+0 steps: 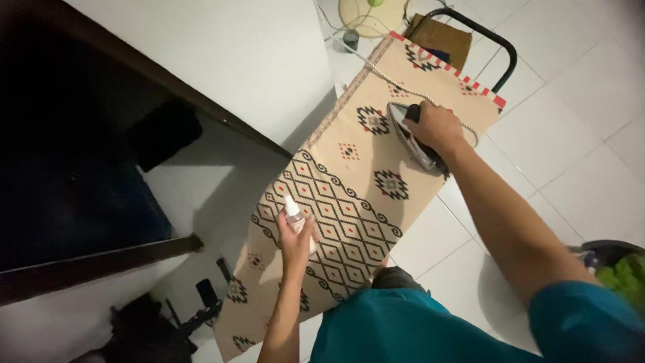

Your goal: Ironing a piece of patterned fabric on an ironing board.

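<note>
A tan patterned cloth (349, 181) with black diamond motifs and a red-and-white edge lies spread along an ironing board. My right hand (433, 126) grips the handle of an electric iron (410, 134) resting on the cloth near its far end. A white braided cord (390, 77) runs from the iron toward the far corner. My left hand (295, 240) holds a small clear spray bottle (294, 214) with a white nozzle, upright over the near part of the cloth.
The board's black metal frame (500, 40) sticks out at the far end, above a brown cloth (443, 37). A fan base (366, 17) stands on the white tiled floor. A dark doorway (74, 154) is to the left. Dark objects (195, 312) lie lower left, a green item (628, 275) at right.
</note>
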